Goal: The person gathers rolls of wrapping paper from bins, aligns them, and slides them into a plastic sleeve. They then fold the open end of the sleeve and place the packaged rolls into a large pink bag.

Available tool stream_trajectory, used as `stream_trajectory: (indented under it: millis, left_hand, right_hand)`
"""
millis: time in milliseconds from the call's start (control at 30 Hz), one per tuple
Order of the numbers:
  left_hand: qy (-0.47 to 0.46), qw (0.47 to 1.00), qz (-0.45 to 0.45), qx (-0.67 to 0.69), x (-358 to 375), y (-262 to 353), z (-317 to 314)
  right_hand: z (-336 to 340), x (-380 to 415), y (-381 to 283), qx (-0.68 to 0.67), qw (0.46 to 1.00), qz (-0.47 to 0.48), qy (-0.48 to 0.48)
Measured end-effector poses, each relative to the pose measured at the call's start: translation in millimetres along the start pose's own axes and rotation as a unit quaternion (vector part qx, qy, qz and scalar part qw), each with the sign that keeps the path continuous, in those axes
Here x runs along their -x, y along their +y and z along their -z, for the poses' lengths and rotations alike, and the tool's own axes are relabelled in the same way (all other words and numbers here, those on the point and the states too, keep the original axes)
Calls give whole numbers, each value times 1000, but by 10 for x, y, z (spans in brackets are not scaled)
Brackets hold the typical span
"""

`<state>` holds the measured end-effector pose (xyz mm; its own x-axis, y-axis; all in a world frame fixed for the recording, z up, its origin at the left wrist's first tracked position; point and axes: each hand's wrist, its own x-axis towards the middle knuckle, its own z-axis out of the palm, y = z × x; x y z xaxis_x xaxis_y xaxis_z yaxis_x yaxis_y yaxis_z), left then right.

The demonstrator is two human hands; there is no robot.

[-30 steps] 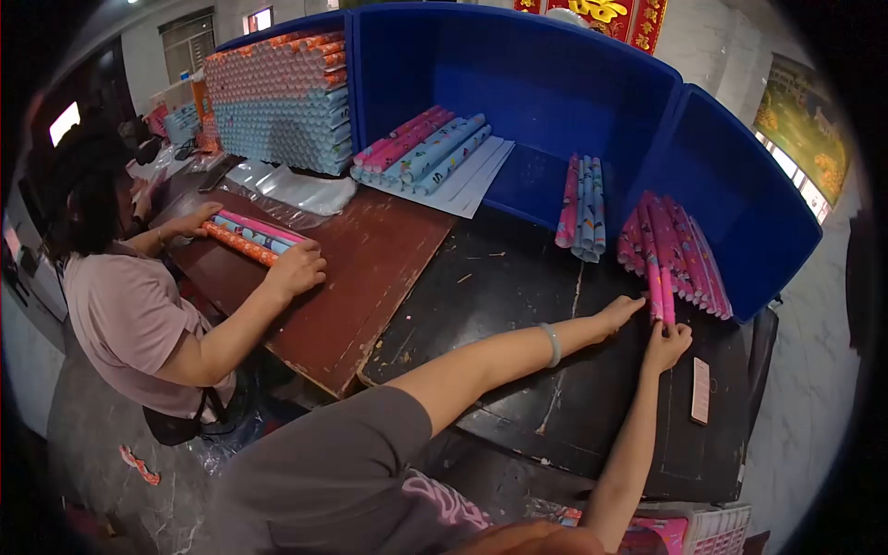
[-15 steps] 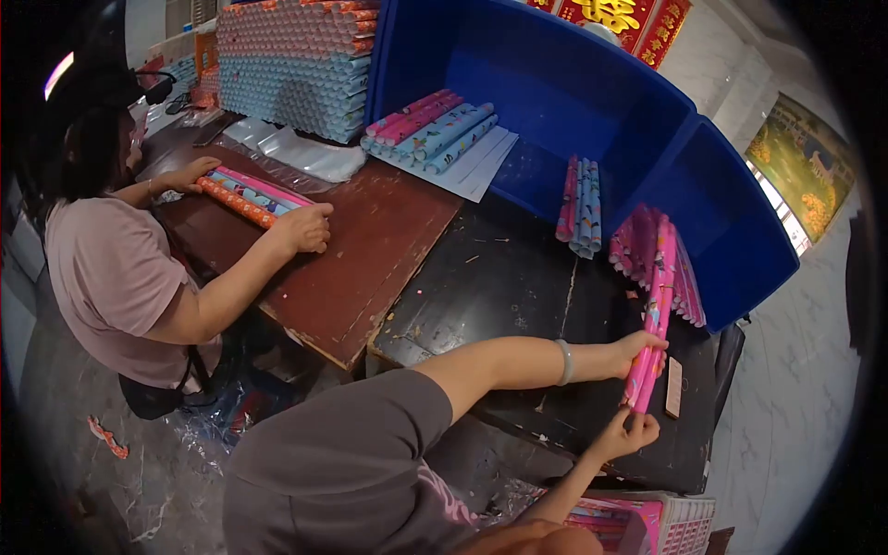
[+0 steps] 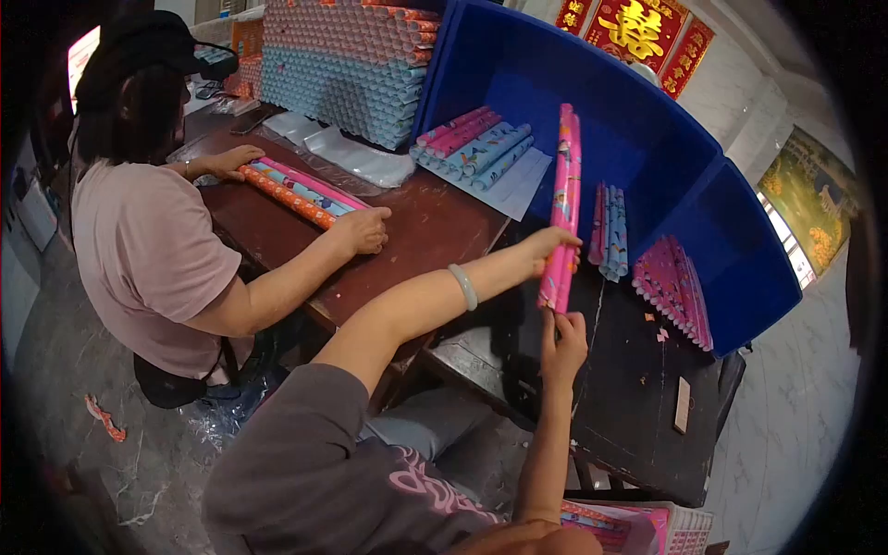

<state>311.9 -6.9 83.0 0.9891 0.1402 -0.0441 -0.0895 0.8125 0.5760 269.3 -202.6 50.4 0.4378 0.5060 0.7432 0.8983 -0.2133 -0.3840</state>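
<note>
Pink printed wrapping paper rolls point(image 3: 566, 171), at least two side by side, stand steeply tilted above the dark table. My left hand point(image 3: 553, 252), with a pale bracelet on the wrist, is closed round them below their middle. At their lower end, the fingers of my right hand point(image 3: 564, 350) grip the bottom edge. Just right of the held rolls lies a small group of pink and blue rolls point(image 3: 610, 231). Farther right, a stack of pink rolls point(image 3: 673, 287) leans by the blue bin.
Blue bin walls point(image 3: 592, 92) border the table's back. Pink and blue rolls point(image 3: 476, 148) lie on white sheets at the brown table point(image 3: 435, 227). There, a co-worker point(image 3: 153, 250) handles several rolls. A small wooden strip point(image 3: 682, 405) and a crate point(image 3: 689, 532) are at right.
Both my hands have carried the pink wrapping paper rolls left and upward, away from the pink stack. The view has shifted slightly; the co-worker still holds rolls.
</note>
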Motion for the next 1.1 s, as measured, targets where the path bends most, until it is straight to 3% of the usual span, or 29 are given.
stream_trajectory:
  millis: [67,167,233,300,367,467,500,567,600,667,700,767,800,867,900,967,1000,1100]
  left_hand:
    - [25,999,12,19,89,430,292]
    - [-20,999,-3,45,178,939,736]
    - [-14,998,-18,60,308,1190,884]
    - [8,997,-80,24,297,1393,1074]
    - [-45,993,-38,104,264,1607,1244]
    - [-32,988,-34,150,140,1912,1532]
    - [-34,994,-51,92,128,1988,1585]
    - [-35,988,-16,147,87,2098,1707]
    - [-27,992,-46,116,56,2152,1775]
    - [-76,984,-39,153,-8,2247,1924]
    - [-123,967,4,225,69,2244,1874]
    - [-120,959,-29,255,4,2306,1999]
    - [-177,951,-30,253,-53,2288,2194]
    - [-69,930,-327,155,-69,2035,2104]
    - [-85,932,-322,144,226,1794,1750]
    - [-51,945,-294,136,368,1584,1792]
    - [-29,948,-283,142,419,1477,1784]
    - [26,950,-258,175,491,1149,1808]
  right_hand:
    - [-326,-245,-98,48,996,52,-52]
    - [-794,-599,-336,79,987,139,-32]
    - [-963,-814,-543,121,980,112,-116]
    - [-1194,-1003,-617,124,978,119,-115]
    - [-1395,-1186,-673,133,977,119,-119]
    - [-1732,-1429,-724,142,977,125,-101]
    - [-1836,-1509,-745,137,978,124,-98]
    - [-2037,-1627,-773,133,980,114,-99]
    - [-2122,-1670,-795,122,982,109,-93]
    - [-2292,-1752,-827,110,985,91,-98]
    - [-2394,-1810,-839,111,985,88,-99]
    - [-2631,-1928,-871,100,990,31,-97]
    - [-2749,-1996,-879,96,991,7,-98]
    - [-2897,-2116,-907,53,993,-38,-101]
    - [-2974,-2173,-943,52,991,-72,-102]
    - [-3268,-2239,-878,46,994,-51,-83]
    - [-3250,-2317,-998,41,987,-112,-105]
    - [-3557,-2412,-1013,41,985,-133,-105]
